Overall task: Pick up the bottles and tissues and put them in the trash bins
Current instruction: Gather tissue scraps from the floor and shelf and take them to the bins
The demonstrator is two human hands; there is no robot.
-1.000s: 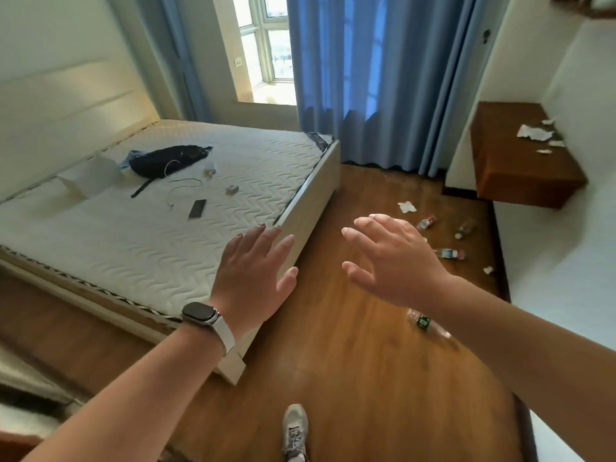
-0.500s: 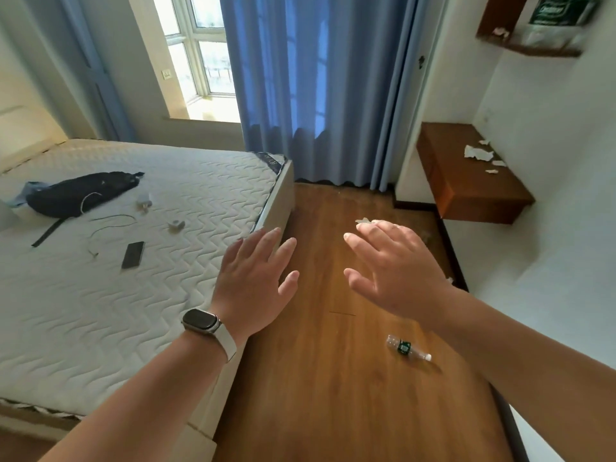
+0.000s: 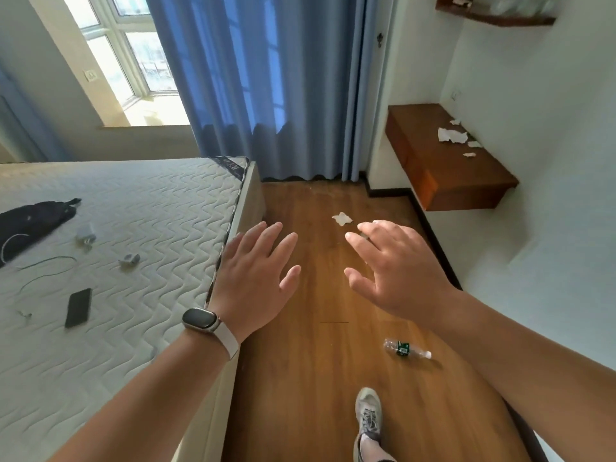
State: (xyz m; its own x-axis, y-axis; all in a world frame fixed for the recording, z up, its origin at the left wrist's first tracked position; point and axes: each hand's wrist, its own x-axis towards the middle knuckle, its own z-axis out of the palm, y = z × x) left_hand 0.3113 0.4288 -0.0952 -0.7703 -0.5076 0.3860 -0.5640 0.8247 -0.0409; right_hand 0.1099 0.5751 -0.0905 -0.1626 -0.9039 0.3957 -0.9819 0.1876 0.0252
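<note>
The left fingers (image 3: 270,241) are pointing straight ahead, fanned a little with gaps showing between them and the thumb standing off to the side, and they are gripping nothing. The left hand (image 3: 256,275) is hovering palm down over the edge where the mattress (image 3: 150,211) is meeting the wooden floor (image 3: 300,378). Its wrist is wearing a watch (image 3: 200,320) on a pale strap, and the bare forearm is running back toward the lower left. The right fingers (image 3: 363,244) are parted too, bending slightly at the knuckles and holding nothing. The right hand (image 3: 400,271) is hanging palm down above the floor, level with the left and apart from it, its arm coming in from the lower right. Just beyond those fingertips a crumpled tissue (image 3: 342,218) is lying on the boards. A clear bottle (image 3: 407,349) with a green label is lying on its side on the floor beneath the right forearm, ahead of the person's grey shoe (image 3: 368,413). More tissue scraps (image 3: 451,135) are sitting on top of the wall-mounted wooden cabinet (image 3: 433,175) by the right wall. A phone (image 3: 78,307) and a black bag (image 3: 30,221) are lying on the mattress, and a blue curtain (image 3: 266,78) is hanging at the far end.
</note>
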